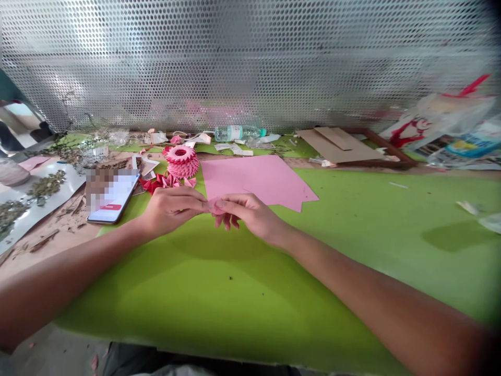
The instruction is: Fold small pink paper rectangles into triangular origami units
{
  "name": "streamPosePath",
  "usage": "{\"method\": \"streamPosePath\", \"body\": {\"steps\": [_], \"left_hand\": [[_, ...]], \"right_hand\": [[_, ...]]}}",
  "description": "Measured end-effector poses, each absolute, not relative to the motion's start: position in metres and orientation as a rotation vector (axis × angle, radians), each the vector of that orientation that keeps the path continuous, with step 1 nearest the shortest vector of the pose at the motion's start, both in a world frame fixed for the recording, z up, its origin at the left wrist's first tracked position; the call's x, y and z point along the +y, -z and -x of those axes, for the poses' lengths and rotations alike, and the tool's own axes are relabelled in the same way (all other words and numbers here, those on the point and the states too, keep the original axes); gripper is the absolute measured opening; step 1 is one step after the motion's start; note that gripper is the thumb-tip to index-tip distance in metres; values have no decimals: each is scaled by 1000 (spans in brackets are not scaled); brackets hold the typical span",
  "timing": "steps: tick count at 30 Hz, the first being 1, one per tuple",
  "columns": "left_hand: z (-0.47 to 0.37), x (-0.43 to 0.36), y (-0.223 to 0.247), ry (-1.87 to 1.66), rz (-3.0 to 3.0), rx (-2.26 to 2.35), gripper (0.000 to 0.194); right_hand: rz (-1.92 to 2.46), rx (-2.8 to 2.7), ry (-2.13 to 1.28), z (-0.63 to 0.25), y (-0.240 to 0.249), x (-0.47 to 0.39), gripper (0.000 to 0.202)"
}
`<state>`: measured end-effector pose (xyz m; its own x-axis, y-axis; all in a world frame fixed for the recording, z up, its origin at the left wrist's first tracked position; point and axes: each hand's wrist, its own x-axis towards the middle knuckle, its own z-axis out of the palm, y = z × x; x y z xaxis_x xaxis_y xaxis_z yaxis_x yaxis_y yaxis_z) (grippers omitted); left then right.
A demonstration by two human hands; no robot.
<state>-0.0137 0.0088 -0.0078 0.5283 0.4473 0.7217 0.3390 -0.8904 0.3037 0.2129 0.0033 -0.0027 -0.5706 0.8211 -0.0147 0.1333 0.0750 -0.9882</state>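
A small pink paper piece [216, 206] is pinched between my two hands over the green table cover [235, 292]. My left hand [172, 210] has its thumb and fingers pressed together on the piece's left side. On its right side, the thumb and finger of my right hand [248, 211] grip it, the other fingers hanging loosely below. Just behind my hands lie pink paper sheets [258, 177]. A ring-shaped stack of folded pink paper [182, 162] stands behind my left hand, with red and pink folded pieces [160, 183] in front of it.
At the left lies a phone [113, 201], beside dried plant bits on a white sheet [70, 183]. A plastic bottle [238, 133] lies at the back near a perforated metal panel [235, 62]. Cardboard [340, 146] and plastic bags [442, 130] are at the back right.
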Motion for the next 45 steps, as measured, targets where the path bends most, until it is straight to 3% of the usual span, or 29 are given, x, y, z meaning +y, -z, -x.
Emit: {"method": "streamPosePath", "body": {"steps": [9, 17, 22, 29, 39, 45], "left_hand": [[14, 8, 8, -1283, -2738, 604, 16], [7, 3, 4, -1225, -2482, 924, 12], [1, 0, 3, -1081, -2098, 1116, 21], [1, 3, 13, -1085, -1841, 1025, 32], [1, 0, 5, -1016, -1801, 996, 28], [-2, -2, -3, -735, -2159, 1030, 35]], "right_hand": [[915, -1766, -1493, -211, 2, 2, 38], [892, -1751, -1442, -211, 7, 4, 31], [873, -1826, -1349, -212, 11, 6, 30], [913, -1895, -1306, -211, 10, 3, 28], [966, -1903, -1217, -211, 6, -1, 33], [925, -1912, -1247, -213, 5, 0, 30]]}}
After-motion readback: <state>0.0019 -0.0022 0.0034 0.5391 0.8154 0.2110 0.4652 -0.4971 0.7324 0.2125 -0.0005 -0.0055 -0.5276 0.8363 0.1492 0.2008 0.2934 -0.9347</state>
